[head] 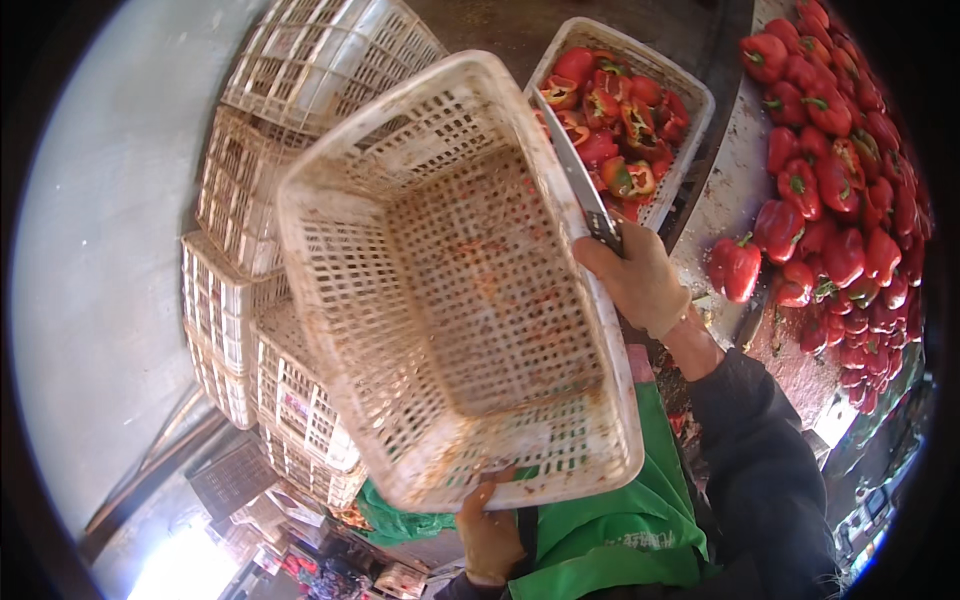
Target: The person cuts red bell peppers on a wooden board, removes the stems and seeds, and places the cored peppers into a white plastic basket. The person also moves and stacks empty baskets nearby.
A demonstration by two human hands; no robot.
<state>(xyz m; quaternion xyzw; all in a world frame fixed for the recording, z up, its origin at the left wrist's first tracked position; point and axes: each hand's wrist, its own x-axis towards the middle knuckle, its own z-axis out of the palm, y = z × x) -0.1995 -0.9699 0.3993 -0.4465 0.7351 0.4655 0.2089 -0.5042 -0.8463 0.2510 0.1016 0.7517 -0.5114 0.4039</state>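
Note:
An empty white plastic crate (480,285) with lattice walls and brown stains is held tilted before me. My left hand (491,532), in a thin pale glove, grips its near end rim through the handle slot. My right hand (641,277), gloved alike, holds a knife (574,161) by its dark handle and rests against the crate's right rim. The blade points up along that rim. Beyond it, a second white crate (694,150) holds cut red bell peppers (630,120). At the right, many whole red bell peppers (832,172) are heaped on a work surface (705,217).
Stacked white lattice crates (240,187) stand left of the held crate, beside a pale wall (105,225). A long pole (150,472) leans at the lower left. Green mesh fabric (397,517) lies below the crate. A person (330,581) is partly seen in the background.

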